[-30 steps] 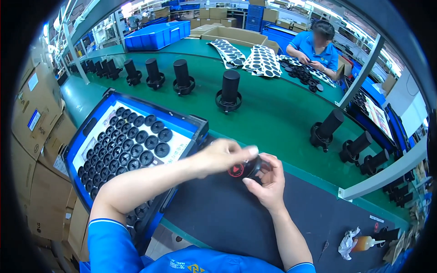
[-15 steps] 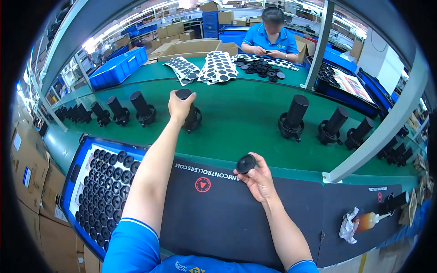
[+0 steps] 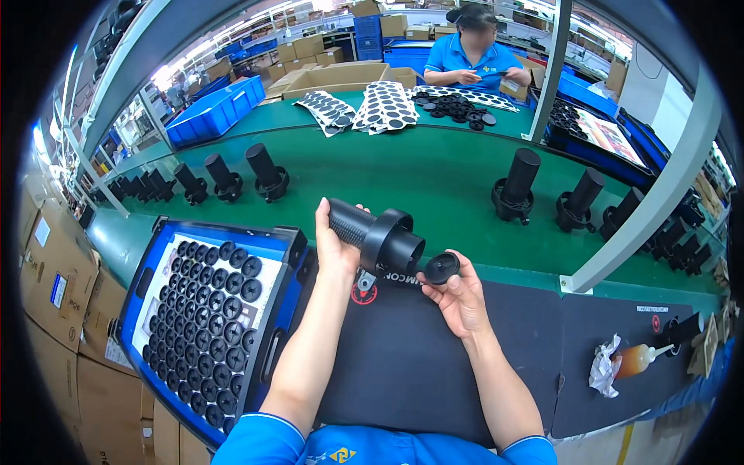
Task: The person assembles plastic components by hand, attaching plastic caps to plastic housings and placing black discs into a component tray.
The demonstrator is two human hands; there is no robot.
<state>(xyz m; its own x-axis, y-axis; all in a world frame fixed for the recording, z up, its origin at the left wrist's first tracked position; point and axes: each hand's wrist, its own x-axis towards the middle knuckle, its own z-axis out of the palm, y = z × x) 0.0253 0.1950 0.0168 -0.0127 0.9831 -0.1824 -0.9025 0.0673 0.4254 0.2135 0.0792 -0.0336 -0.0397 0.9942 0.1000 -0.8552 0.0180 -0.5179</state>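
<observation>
My left hand [image 3: 338, 242] is wrapped round the textured barrel of a black plastic cylinder [image 3: 380, 235] with a wide collar. The cylinder lies tilted in the air, its open end facing right. Close to that end, my right hand [image 3: 459, 298] pinches a round black cap [image 3: 442, 268] between thumb and fingers. Cap and cylinder look slightly apart. Both are held above the front edge of a black mat [image 3: 434, 372]. Left of my left forearm, a blue tray [image 3: 297, 252] carries rows of similar round black caps [image 3: 203, 302].
More black cylinders [image 3: 518, 184] stand upright along the green conveyor belt [image 3: 403, 174]. A metal post [image 3: 651, 201] rises at the right, near a squeeze bottle [image 3: 637, 359] of amber liquid. Across the belt, a co-worker [image 3: 474, 62] handles parts beside sticker sheets [image 3: 385, 106] and a blue bin [image 3: 217, 111].
My left hand has lifted the cylinder off the belt, drawn it nearer and tipped it toward the cap. My right hand has shifted slightly right, still holding the cap.
</observation>
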